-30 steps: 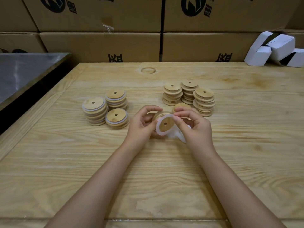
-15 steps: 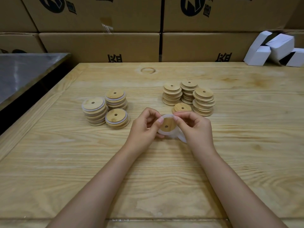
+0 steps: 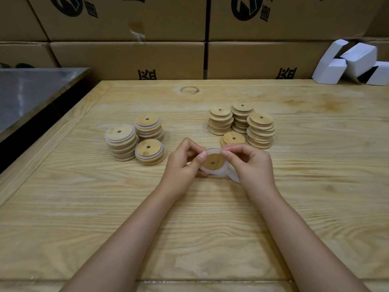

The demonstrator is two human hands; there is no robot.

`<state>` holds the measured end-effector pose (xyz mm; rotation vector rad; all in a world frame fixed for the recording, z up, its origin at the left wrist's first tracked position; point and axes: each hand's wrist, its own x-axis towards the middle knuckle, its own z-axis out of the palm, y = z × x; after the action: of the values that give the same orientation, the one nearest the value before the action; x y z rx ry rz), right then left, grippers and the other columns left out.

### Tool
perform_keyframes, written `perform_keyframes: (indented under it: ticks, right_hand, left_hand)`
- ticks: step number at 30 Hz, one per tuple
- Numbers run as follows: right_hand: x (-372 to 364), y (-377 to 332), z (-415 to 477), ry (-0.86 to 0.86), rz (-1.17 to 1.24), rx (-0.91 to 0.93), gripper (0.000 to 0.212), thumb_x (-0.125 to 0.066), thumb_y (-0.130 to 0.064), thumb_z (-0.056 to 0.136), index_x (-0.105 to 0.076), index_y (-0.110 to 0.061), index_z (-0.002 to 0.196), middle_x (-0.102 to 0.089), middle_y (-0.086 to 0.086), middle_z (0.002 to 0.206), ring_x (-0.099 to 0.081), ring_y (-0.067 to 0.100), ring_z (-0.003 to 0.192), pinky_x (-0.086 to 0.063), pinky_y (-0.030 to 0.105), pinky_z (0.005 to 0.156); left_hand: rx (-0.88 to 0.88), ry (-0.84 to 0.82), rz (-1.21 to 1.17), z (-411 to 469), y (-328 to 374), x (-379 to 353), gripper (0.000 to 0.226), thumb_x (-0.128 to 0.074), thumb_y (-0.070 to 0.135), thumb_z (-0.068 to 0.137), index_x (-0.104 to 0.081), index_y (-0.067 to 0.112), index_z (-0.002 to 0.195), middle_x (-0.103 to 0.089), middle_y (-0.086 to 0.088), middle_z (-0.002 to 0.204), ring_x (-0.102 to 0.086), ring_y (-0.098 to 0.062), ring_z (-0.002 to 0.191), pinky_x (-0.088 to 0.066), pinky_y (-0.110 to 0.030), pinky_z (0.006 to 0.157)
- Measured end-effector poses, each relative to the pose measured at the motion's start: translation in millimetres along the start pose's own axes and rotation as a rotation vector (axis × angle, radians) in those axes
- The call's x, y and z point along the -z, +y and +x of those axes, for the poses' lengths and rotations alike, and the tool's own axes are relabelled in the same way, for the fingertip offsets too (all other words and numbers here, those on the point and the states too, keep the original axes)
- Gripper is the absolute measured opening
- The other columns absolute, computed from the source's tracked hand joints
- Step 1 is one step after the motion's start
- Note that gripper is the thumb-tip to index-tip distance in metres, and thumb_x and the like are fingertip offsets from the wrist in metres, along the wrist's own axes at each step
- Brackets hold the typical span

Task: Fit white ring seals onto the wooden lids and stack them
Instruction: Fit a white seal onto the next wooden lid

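- Pale pine tabletop [image 3: 294, 197] beneath us.
- Our left hand [image 3: 181, 165] and right hand [image 3: 250, 163] pinch a thin white ring seal [image 3: 213, 151] onto the round holed wooden lid [image 3: 211, 159] between our fingertips.
- We judge uneven stretch could pop it off.

Lid stacks [image 3: 134, 140] [image 3: 242, 125] flank open table [image 3: 189, 218] nearby.

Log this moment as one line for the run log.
step: seal fitting | left hand: holds wooden lid | right hand: pinches white ring seal at lid rim | sealed stacks: left | bare stacks: right
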<state>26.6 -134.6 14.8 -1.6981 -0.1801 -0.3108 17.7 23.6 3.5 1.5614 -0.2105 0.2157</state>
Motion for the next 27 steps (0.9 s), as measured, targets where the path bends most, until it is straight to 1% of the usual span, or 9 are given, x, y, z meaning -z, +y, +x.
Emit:
perform_keyframes:
  ticks: [3, 7, 12, 15, 19, 22, 24, 27]
  right_hand:
    - [1, 1, 1, -0.002, -0.002, -0.026, 0.014, -0.073, -0.010, 0.078, -0.071, -0.022, 0.074, -0.072, -0.010, 0.083, -0.066, 0.001, 0.082, -0.049, 0.012, 0.073]
    - [4, 0, 2, -0.013, -0.001, -0.052, 0.013, -0.072, -0.009, 0.079, -0.071, -0.021, 0.074, -0.072, -0.007, 0.084, -0.067, 0.004, 0.081, -0.052, 0.016, 0.074]
    - [4, -1, 1, -0.043, -0.018, -0.046, 0.014, -0.072, -0.007, 0.079, -0.070, -0.020, 0.073, -0.071, -0.008, 0.085, -0.066, 0.001, 0.081, -0.049, 0.011, 0.072]
    - [5, -1, 2, -0.063, -0.022, -0.040, 0.014, -0.072, -0.006, 0.078, -0.070, -0.019, 0.073, -0.071, -0.007, 0.087, -0.066, 0.000, 0.082, -0.048, 0.010, 0.073]
    - [5, -3, 2, -0.092, -0.021, -0.015, 0.017, -0.072, -0.006, 0.078, -0.070, -0.021, 0.071, -0.070, -0.008, 0.085, -0.066, 0.001, 0.083, -0.048, 0.011, 0.074]
    - [6, -3, 1, -0.108, -0.024, -0.004, 0.017, -0.072, -0.005, 0.078, -0.070, -0.021, 0.071, -0.070, -0.008, 0.086, -0.066, 0.002, 0.084, -0.049, 0.013, 0.075]
    - [6, -3, 1, -0.108, -0.021, -0.005, 0.016, -0.071, -0.005, 0.078, -0.070, -0.020, 0.072, -0.070, -0.007, 0.086, -0.066, 0.003, 0.085, -0.049, 0.013, 0.076]
    - [6, -3, 2, -0.102, -0.016, -0.003, 0.016, -0.071, -0.004, 0.079, -0.070, -0.019, 0.072, -0.070, -0.007, 0.086, -0.066, 0.003, 0.084, -0.049, 0.012, 0.075]
  left_hand:
    - [0.039, 0.009, -0.025, 0, 2, 1, 0.014, -0.055, 0.000, 0.089, -0.050, 0.008, 0.079, -0.062, -0.010, 0.082, -0.065, -0.019, 0.077, -0.058, -0.035, 0.055]
    - [0.101, 0.038, -0.087, 1, 5, 0, 0.016, -0.054, -0.002, 0.089, -0.050, 0.007, 0.077, -0.060, -0.011, 0.078, -0.064, -0.019, 0.071, -0.058, -0.036, 0.055]
    - [0.108, 0.052, -0.046, 1, 4, 0, 0.017, -0.053, -0.002, 0.089, -0.049, 0.008, 0.076, -0.060, -0.011, 0.076, -0.064, -0.017, 0.069, -0.058, -0.036, 0.055]
    - [0.121, 0.027, -0.002, 2, 6, 4, 0.018, -0.054, -0.003, 0.089, -0.050, 0.008, 0.075, -0.062, -0.010, 0.074, -0.066, -0.017, 0.069, -0.059, -0.034, 0.056]
    - [0.166, -0.014, -0.030, 4, 9, 13, 0.016, -0.055, -0.003, 0.087, -0.051, 0.005, 0.075, -0.062, -0.014, 0.071, -0.068, -0.016, 0.063, -0.059, -0.033, 0.056]
    - [0.161, -0.006, -0.052, 3, 8, 15, 0.016, -0.055, -0.002, 0.087, -0.050, 0.004, 0.073, -0.063, -0.008, 0.065, -0.067, -0.017, 0.062, -0.059, -0.034, 0.057]
    - [0.135, 0.006, -0.010, 3, 7, 14, 0.017, -0.055, -0.002, 0.088, -0.049, 0.005, 0.074, -0.062, -0.005, 0.063, -0.067, -0.016, 0.061, -0.059, -0.033, 0.056]
    - [0.101, 0.009, 0.053, 3, 6, 12, 0.016, -0.054, -0.002, 0.089, -0.048, 0.006, 0.076, -0.060, -0.012, 0.068, -0.067, -0.017, 0.063, -0.059, -0.033, 0.057]
